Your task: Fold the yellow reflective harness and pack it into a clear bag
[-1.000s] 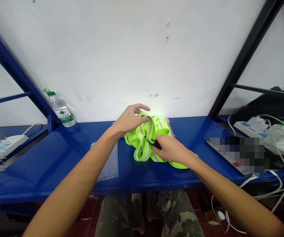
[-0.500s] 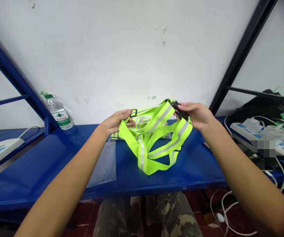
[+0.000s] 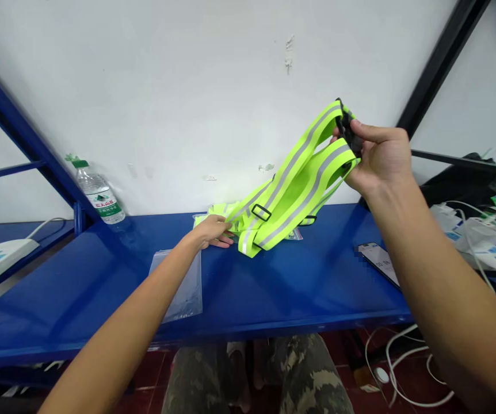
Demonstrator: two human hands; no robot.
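Note:
A neon yellow reflective strap vest [image 3: 293, 184] with grey stripes stretches from the blue shelf [image 3: 300, 287] up to the right. My right hand [image 3: 377, 155] is raised and grips its upper end at a black buckle [image 3: 346, 127]. Down on the shelf, my left hand [image 3: 213, 232] pinches the lower end of the straps. A black slider sits midway along one strap.
A clear plastic bag [image 3: 183, 284] lies on the shelf left of centre. A water bottle [image 3: 96, 192] leans at the back left, beside a blue upright. A phone [image 3: 380, 261] lies at right, with power strips and cables [image 3: 468, 230] beyond it.
The vest was bunched on the shelf, then lifted between both hands. Now my right hand has risen up and right, pulling the straps taut, while my left hand lowered to the shelf.

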